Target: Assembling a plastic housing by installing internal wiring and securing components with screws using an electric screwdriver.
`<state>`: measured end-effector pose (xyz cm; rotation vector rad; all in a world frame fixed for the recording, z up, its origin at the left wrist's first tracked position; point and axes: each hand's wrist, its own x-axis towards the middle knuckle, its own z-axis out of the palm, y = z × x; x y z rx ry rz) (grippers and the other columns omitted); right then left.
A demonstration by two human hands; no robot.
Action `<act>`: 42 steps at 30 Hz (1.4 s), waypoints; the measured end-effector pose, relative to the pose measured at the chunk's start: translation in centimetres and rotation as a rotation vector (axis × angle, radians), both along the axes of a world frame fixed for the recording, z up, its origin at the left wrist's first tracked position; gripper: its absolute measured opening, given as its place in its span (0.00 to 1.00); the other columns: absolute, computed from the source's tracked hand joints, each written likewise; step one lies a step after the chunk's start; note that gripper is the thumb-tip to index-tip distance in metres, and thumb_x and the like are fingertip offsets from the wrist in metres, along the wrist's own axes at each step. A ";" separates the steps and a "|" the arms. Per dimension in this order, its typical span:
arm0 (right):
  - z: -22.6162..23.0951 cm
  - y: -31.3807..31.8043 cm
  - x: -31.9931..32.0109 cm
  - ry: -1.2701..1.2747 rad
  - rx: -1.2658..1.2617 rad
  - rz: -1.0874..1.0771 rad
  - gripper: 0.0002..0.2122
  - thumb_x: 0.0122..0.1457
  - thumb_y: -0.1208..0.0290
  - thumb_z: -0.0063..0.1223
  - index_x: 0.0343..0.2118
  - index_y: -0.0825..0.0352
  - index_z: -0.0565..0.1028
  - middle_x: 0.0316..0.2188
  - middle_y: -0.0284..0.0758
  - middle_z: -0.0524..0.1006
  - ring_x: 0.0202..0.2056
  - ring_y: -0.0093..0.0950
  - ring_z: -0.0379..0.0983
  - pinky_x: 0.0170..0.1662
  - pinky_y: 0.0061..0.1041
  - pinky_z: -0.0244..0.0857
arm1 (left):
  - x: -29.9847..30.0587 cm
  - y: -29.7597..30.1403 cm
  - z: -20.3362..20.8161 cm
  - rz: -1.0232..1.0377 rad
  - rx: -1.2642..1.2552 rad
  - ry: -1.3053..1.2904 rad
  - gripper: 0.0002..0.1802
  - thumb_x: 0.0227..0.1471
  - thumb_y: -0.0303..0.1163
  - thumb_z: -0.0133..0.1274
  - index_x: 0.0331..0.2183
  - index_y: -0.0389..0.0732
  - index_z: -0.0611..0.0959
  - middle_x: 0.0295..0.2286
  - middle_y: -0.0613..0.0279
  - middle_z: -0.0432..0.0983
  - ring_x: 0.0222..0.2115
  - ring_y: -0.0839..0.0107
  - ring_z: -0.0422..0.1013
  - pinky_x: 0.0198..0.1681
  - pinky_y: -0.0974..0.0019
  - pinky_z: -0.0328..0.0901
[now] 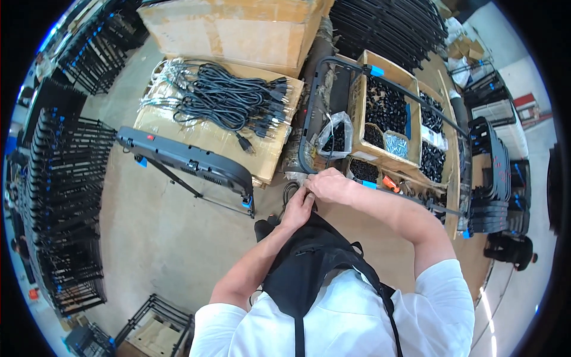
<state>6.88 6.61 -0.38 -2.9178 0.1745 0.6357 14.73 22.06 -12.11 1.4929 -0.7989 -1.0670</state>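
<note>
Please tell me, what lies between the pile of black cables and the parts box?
In the head view, a worn wrapped bar, the rounded end of a black frame and a clear bag of small black parts lie between them.

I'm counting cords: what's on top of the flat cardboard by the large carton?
Heaped black cables with plugs lie on the flat cardboard. Whatever is beneath the heap is covered.

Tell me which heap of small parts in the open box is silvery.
The silvery heap immediately right of the small black heap; the other heaps in the box look black.
</note>
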 end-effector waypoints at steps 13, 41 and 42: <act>2.2 -1.6 -1.7 -0.144 0.131 -0.075 0.09 0.57 0.73 0.58 0.39 0.69 0.77 0.37 0.43 0.79 0.45 0.42 0.79 0.46 0.39 0.75 | 2.0 0.1 3.4 -0.054 0.177 0.049 0.17 0.64 0.38 0.53 0.47 0.37 0.85 0.35 0.52 0.83 0.38 0.62 0.78 0.44 0.59 0.70; 0.0 -1.2 -2.4 -0.295 0.227 -0.028 0.05 0.62 0.72 0.55 0.38 0.67 0.76 0.37 0.41 0.76 0.42 0.41 0.79 0.43 0.40 0.75 | 1.5 -1.2 1.3 -0.056 0.321 0.120 0.15 0.61 0.37 0.54 0.40 0.35 0.87 0.35 0.60 0.84 0.38 0.72 0.76 0.45 0.67 0.69; -0.4 -0.3 -3.1 -0.327 0.219 -0.104 0.06 0.62 0.72 0.55 0.39 0.67 0.76 0.37 0.41 0.77 0.42 0.42 0.79 0.42 0.41 0.75 | 1.5 -1.4 1.3 -0.090 0.316 0.118 0.15 0.61 0.37 0.54 0.40 0.35 0.87 0.35 0.60 0.84 0.38 0.72 0.76 0.45 0.67 0.69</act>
